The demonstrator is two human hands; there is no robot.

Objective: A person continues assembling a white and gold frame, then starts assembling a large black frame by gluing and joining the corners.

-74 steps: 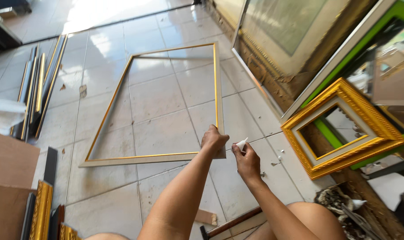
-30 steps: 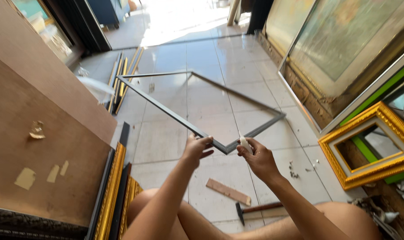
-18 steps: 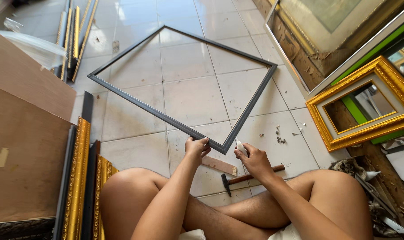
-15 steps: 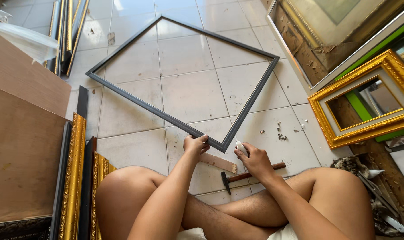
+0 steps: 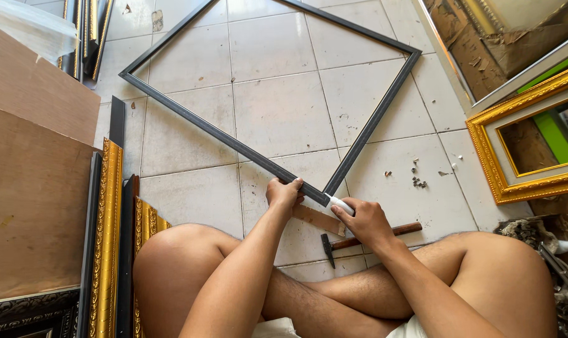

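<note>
Head view: a person sits cross-legged on the tiled floor (image 5: pixel 284 112), and a large dark frame (image 5: pixel 215 134) lies flat on the tiles like a diamond, its nearest corner just in front of the knees. The left hand (image 5: pixel 284 193) grips the left rail right at that corner, fingers curled over the moulding and pressed together. The right hand (image 5: pixel 366 220) is wrapped around a small white tube (image 5: pixel 341 204), fingers closed on its body, with the tip touching the corner joint.

Under the corner lies a flat scrap of wood (image 5: pixel 318 219), and just beside it a hammer (image 5: pixel 365 236) rests on the floor, touching neither hand. A scatter of small nails (image 5: pixel 416 181) sits to the right, near the right rail. A gold ornate frame (image 5: pixel 515 150) lies further right, and gold and black moulding lengths (image 5: pixel 112 238) lie beside the left thigh.

Risks, as I judge them: the frame is long and thin, and only one corner is held, so a push from the tube could spring the mitre open or twist the far rails. A hard squeeze could spill onto the visible face or the left fingers. The knees sit close to the hammer and loose nails; a shift could scatter them
</note>
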